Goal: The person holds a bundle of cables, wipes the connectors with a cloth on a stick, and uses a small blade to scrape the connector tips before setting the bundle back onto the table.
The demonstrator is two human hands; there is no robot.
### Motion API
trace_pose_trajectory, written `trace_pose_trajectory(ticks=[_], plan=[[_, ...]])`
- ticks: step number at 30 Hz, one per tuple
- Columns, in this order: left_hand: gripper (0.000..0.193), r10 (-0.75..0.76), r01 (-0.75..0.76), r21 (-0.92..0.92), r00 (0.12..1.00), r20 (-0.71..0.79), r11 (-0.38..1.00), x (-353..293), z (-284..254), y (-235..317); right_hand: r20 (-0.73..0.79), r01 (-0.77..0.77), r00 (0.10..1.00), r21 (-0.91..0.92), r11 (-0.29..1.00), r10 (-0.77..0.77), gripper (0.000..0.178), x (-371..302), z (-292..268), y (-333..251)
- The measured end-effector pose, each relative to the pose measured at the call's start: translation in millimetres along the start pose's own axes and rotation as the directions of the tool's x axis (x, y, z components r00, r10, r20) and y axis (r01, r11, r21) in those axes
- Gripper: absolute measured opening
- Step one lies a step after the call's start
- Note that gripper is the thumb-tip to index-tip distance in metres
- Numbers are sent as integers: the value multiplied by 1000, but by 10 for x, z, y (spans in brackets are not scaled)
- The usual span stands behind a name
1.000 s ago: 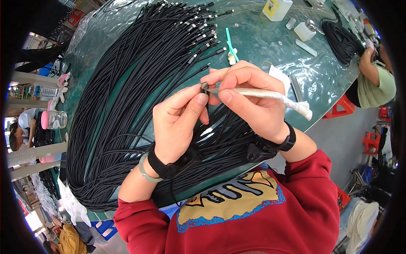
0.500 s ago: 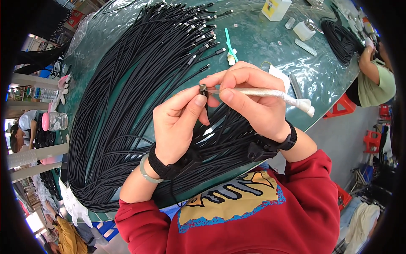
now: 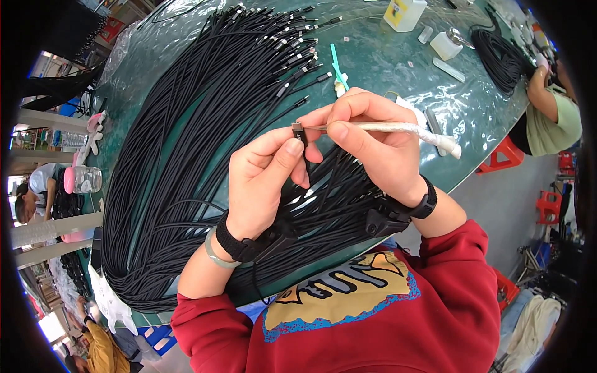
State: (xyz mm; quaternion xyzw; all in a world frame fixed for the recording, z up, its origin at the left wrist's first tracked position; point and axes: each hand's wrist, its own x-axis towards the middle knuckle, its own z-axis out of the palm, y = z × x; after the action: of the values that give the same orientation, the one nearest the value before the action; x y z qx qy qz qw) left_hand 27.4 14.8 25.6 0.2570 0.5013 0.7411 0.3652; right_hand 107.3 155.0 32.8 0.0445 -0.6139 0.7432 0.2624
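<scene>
Between its thumb and fingers, my left hand pinches the black plug of a cable, its metal connector end pointing away from me. My right hand grips a slim pick-like tool whose handle is wrapped in whitish tape. The tool's thin metal tip reaches left to the side of the plug, by the metal end; whether it touches cannot be made out. Below and around both hands lies a large bundle of black cables, curving over the table with many metal-ended plugs at the far side.
On the green table stand a white-and-yellow jug and a small dispenser bottle. A teal stick lies beyond my hands. Another cable coil sits far right near a co-worker in green. Red stools stand right.
My left hand has shifted slightly right with the plug, which has turned a little. The tool is tilted slightly differently, its tip still beside the plug.
</scene>
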Motion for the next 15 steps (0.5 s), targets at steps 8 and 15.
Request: trace_pose_trajectory(ticks=[8, 15], plan=[[23, -8, 8, -3, 1000, 2, 1000, -9, 9, 16, 20, -12, 1000, -18, 1000, 12, 9, -7, 1, -23], [23, -36, 36, -7, 999, 17, 999, 2, 6, 12, -27, -20, 999, -67, 998, 19, 11, -7, 17, 12]])
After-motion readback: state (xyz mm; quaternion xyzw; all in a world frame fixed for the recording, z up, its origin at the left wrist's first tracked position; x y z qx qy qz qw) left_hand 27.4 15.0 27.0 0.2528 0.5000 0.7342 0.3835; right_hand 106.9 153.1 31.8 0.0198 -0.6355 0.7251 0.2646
